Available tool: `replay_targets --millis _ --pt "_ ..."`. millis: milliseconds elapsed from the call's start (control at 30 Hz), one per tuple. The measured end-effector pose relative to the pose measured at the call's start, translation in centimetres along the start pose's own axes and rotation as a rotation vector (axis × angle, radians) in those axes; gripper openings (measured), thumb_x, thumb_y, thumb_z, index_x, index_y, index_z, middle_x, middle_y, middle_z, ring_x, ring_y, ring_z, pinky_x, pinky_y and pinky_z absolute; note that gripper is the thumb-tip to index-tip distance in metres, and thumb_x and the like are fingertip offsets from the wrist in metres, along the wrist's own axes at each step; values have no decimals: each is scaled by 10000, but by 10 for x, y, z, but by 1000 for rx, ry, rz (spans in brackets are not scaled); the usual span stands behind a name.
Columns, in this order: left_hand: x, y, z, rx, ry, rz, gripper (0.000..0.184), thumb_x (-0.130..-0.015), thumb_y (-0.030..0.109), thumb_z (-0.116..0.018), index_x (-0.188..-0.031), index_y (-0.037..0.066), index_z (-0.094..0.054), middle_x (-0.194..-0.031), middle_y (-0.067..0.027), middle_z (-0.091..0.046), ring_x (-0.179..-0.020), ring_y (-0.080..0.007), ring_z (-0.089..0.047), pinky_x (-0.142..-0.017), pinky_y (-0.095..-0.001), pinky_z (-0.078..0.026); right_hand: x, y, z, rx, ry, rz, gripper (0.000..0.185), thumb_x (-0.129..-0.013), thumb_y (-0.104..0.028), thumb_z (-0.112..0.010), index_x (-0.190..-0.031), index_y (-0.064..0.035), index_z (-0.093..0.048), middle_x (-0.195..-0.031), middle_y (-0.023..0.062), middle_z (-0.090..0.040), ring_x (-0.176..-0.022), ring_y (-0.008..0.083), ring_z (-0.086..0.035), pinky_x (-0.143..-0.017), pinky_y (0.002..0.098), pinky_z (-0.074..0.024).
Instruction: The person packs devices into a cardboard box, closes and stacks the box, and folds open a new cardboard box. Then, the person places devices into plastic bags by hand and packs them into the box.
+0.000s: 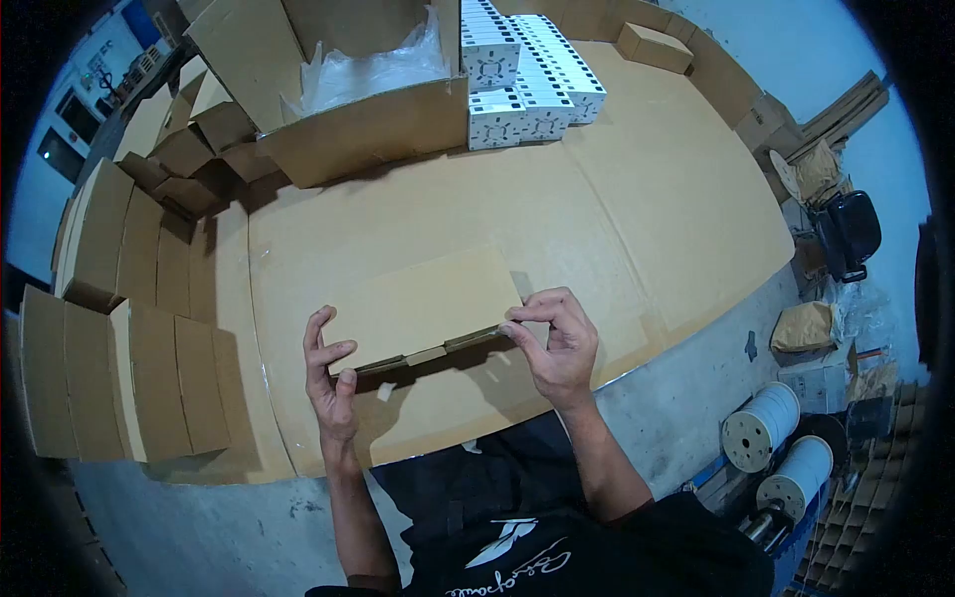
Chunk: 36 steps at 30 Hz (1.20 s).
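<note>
A flat brown cardboard box [428, 300] is held between my two hands above the cardboard-covered table, its long front edge facing me. A small tab shows in the middle of that edge, between dark gaps. My left hand [332, 383] grips the left front corner, with the thumb low at the edge and the fingers curled by the side. At the opposite corner, my right hand [559, 343] pinches the box between thumb and fingers. The inside of the box is hidden. A small pale scrap [386, 392] shows just below the front edge.
An open carton [368, 134] with clear plastic stands at the back, beside stacked white printed boxes [522, 117]. Brown boxes [164, 378] line the left side. One small brown box [655, 48] lies far right. Cable spools [761, 428] sit on the floor at right.
</note>
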<state>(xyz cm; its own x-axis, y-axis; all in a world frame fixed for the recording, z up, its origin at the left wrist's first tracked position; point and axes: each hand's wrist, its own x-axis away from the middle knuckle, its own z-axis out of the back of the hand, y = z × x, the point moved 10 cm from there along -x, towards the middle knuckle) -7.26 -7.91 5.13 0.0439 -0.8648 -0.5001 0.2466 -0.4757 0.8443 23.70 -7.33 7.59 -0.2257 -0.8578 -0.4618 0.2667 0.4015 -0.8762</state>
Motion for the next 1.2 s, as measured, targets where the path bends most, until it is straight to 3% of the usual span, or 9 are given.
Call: replay_targets --millis 167,300,500,567,600,733,933,1033,1200 --pt "0 -2 0 3 -6 27 308 -952 368 -605 -1125 114 -630 -1505 -227 -438 -1449 -389 -355 -1207 -544 -200 -7 -11 0 150 -88 101 168 -735 27 -839 -870 -39 -764 -876 89 -661 -806 217 -656 -699 315 -551" --pt "-1 -1 -1 3 -4 27 298 -952 349 -605 -1132 113 -629 -1511 -223 -432 -1454 -387 -348 -1212 -542 -190 -4 -13 -2 176 -131 157 203 -727 11 -848 -905 -42 -766 -950 98 -668 -849 221 -667 -689 310 -562" --pt "5 20 -3 -149 88 -58 250 -888 223 -711 -1103 103 -670 -1406 -186 -540 -1408 -413 -413 -1176 -552 -315 6 -48 -32 295 -242 348 264 -715 -57 -859 -958 -102 -766 -1219 91 -652 -1186 318 -603 -981 429 -519" --pt "8 50 -22 -477 31 -227 278 -819 155 -794 -1077 112 -699 -1321 -139 -589 -1371 -433 -448 -1145 -553 -367 21 -50 -52 381 -313 421 245 -720 -134 -855 -945 -185 -773 -1287 35 -649 -1311 332 -515 -1113 509 -388" --pt "10 49 -23 -454 73 -188 396 -695 95 -873 -1060 115 -720 -1267 -112 -604 -1373 -456 -429 -1124 -552 -404 23 -45 -54 368 -284 412 216 -729 -192 -847 -926 -243 -776 -1290 -7 -653 -1325 326 -495 -1143 548 -323" --pt "9 59 -35 -526 106 -212 450 -610 117 -928 -1021 130 -747 -1207 -76 -641 -1385 -439 -405 -1080 -538 -449 25 -45 -56 387 -248 433 200 -721 -194 -852 -903 -231 -777 -1265 -10 -666 -1299 323 -510 -1130 551 -323" --pt "9 54 -36 -428 198 -131 345 -625 132 -920 -943 167 -792 -1104 -3 -691 -1335 -382 -477 -1150 -570 -357 27 -44 -60 384 -208 435 183 -708 -190 -861 -867 -224 -777 -1218 -29 -688 -1257 304 -531 -1114 559 -312" --pt "10 53 -37 -448 154 -167 297 -693 91 -881 -967 139 -775 -1132 -41 -683 -1391 -427 -397 -1081 -502 -450 29 -42 -61 384 -156 440 203 -698 -192 -872 -877 -216 -779 -1181 -37 -698 -1233 293 -546 -1108 551 -320" --pt "9 53 -36 -455 187 -162 284 -658 133 -905 -917 152 -792 -1075 -22 -702 -1341 -397 -456 -1119 -530 -396 29 -45 -62 422 -111 458 252 -691 -201 -880 -928 -220 -796 -1118 -53 -706 -1166 247 -572 -1108 532 -315"
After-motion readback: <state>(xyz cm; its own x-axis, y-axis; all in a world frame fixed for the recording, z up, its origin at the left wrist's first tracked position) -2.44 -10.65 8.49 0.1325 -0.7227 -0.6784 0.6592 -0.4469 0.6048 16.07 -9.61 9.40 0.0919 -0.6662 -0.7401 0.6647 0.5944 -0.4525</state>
